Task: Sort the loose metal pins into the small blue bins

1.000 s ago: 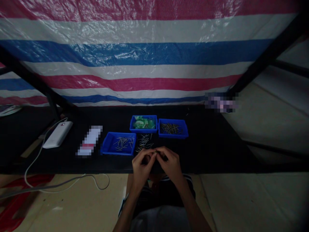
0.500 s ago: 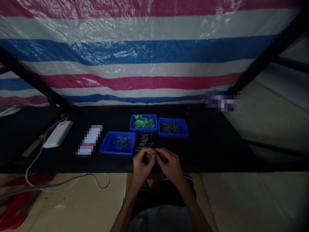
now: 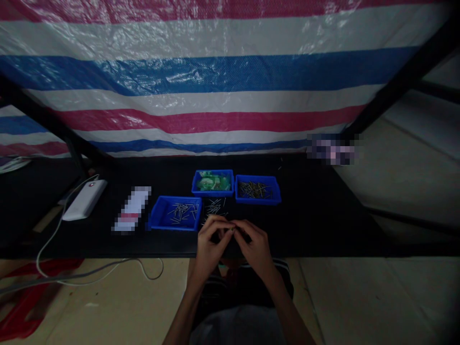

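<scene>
Just below frame centre, the left hand (image 3: 209, 244) and right hand (image 3: 253, 244) are pinching a small pin (image 3: 232, 230) together between their fingertips, beside the loose pins (image 3: 214, 209). It looks like fitting work, needing fine fingertip alignment next.

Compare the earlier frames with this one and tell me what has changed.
Almost nothing. The left hand and right hand remain together at the black table's front edge, fingertips pinching something too small to identify. The three blue plastic bins and loose metal pins have not moved.
</scene>
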